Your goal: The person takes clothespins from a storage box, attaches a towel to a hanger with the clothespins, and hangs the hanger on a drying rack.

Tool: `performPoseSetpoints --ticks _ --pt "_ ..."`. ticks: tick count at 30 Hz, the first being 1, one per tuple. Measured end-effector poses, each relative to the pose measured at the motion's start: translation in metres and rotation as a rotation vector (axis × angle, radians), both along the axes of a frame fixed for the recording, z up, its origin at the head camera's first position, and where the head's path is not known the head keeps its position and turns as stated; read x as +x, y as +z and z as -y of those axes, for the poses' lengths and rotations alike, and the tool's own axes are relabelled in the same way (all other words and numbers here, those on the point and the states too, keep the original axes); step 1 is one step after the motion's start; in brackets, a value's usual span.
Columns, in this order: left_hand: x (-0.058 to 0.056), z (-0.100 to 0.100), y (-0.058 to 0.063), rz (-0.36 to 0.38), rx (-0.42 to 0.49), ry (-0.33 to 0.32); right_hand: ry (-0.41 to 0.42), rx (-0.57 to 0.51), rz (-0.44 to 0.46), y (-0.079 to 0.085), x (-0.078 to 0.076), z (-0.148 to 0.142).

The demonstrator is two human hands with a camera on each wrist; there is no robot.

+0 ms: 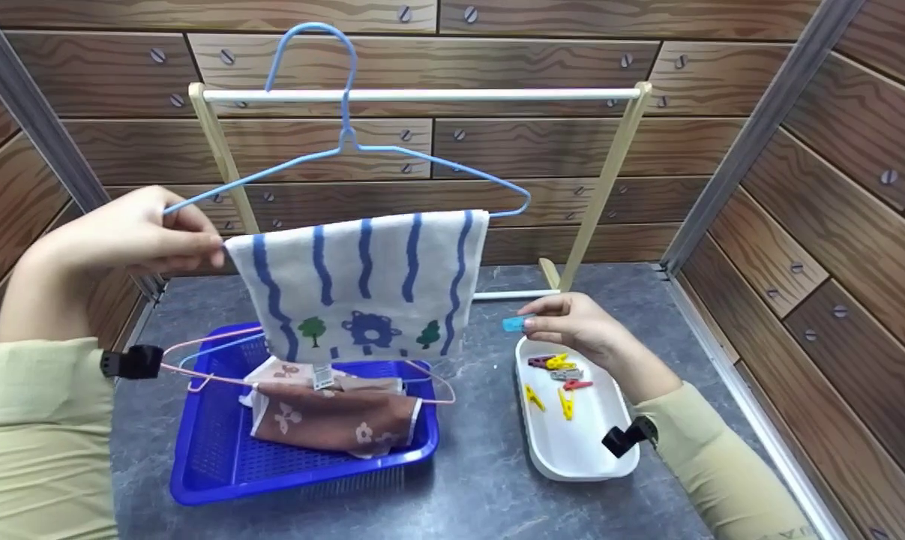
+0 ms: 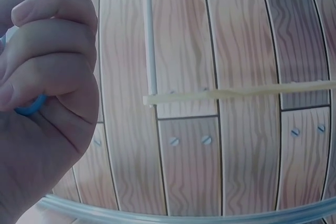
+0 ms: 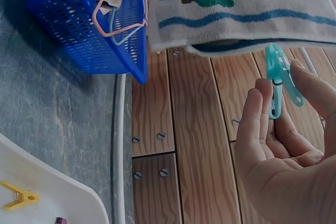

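A white towel [image 1: 366, 285] with blue wavy stripes, a bear and trees hangs folded over the lower bar of a blue hanger [image 1: 422, 154]. My left hand [image 1: 133, 232] grips the hanger's left end, with fingertips at the towel's upper left corner; in the left wrist view the fingers curl round the blue wire [image 2: 32, 106]. My right hand [image 1: 572, 326] pinches a light-blue clothespin [image 1: 515, 323] between thumb and fingers, to the right of the towel and apart from it. The right wrist view shows the clothespin [image 3: 274, 77] below the towel's edge [image 3: 236, 45].
A blue basket [image 1: 227, 491] holds a brown flowered cloth [image 1: 313, 420] and pink and blue hangers. A white tray [image 1: 572, 457] with several yellow, red and grey clothespins [image 1: 567, 405] stands at right. Behind is a wooden rack with a white rod [image 1: 459, 95]. Wood-patterned walls enclose the table.
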State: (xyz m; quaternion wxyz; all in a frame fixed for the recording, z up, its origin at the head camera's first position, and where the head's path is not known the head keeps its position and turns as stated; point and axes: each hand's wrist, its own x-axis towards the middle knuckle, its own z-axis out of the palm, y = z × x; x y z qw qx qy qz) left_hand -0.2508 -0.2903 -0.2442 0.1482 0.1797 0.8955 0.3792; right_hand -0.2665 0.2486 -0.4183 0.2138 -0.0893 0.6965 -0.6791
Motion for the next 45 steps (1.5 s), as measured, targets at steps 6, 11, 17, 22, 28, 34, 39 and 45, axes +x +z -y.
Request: performPoseSetpoints --ticks 6,11,17,22,28,34,39,45 --pt "-0.006 -0.013 0.002 0.008 0.015 0.002 0.027 -0.006 -0.021 0.007 0.002 0.002" --pt "-0.011 -0.027 0.0 -0.039 0.009 -0.003 0.043 0.003 -0.039 0.011 0.004 0.003" --pt "-0.015 -0.045 0.0 -0.016 0.049 -0.02 0.049 0.037 -0.067 0.022 0.009 0.004" --pt "-0.019 -0.055 -0.002 -0.01 0.059 -0.042 0.056 0.073 -0.116 0.032 0.013 0.006" --pt "-0.025 -0.067 -0.006 -0.052 0.007 -0.055 0.058 0.095 -0.179 0.042 0.019 0.007" --pt "-0.027 -0.079 -0.008 -0.09 0.015 -0.066 0.071 0.118 -0.22 0.051 0.025 0.008" --pt "-0.03 -0.087 -0.011 -0.045 0.063 -0.103 0.061 0.129 -0.248 0.059 0.03 0.013" --pt "-0.032 -0.092 -0.013 -0.005 0.084 -0.117 0.038 0.154 -0.273 0.067 0.037 0.018"
